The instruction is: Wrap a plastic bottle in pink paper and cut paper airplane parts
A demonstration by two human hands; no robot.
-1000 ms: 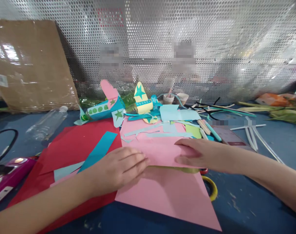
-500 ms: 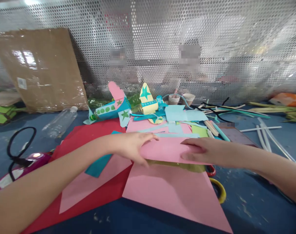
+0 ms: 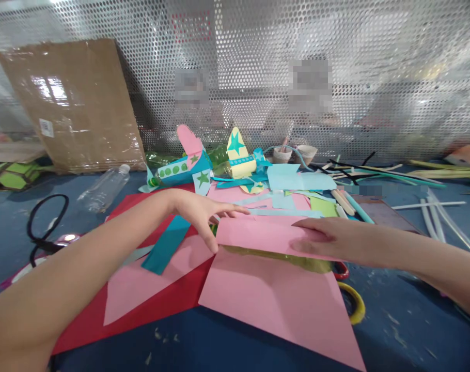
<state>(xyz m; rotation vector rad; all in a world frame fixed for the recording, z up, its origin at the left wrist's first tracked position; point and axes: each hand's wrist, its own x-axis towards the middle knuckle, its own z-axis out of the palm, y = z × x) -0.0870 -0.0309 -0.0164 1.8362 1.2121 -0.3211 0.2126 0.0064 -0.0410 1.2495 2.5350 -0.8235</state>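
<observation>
A band of pink paper (image 3: 258,231) lies over a green plastic bottle (image 3: 308,262), whose lower side shows under the paper's edge. My right hand (image 3: 328,238) is closed over the right part of the paper and bottle, thumb low and fingers on top. At the left end, my left hand (image 3: 202,214) has its thumb and fingers spread around the bottle's end, close to the paper's left edge; whether it touches is hard to tell. Beneath the bottle is a larger pink sheet (image 3: 273,310). The bottle's far side is hidden.
Two decorated bottle rockets, one blue (image 3: 176,173) and one yellow (image 3: 240,165), stand behind paper scraps. Yellow-handled scissors (image 3: 358,305) lie right. Red paper (image 3: 169,305), a teal strip (image 3: 167,245), a clear bottle (image 3: 103,190) and cardboard (image 3: 76,108) are left.
My left hand has slid left off the pink paper toward the bottle's end, its fingers opening. My right hand stays on the paper. The view has shifted slightly.
</observation>
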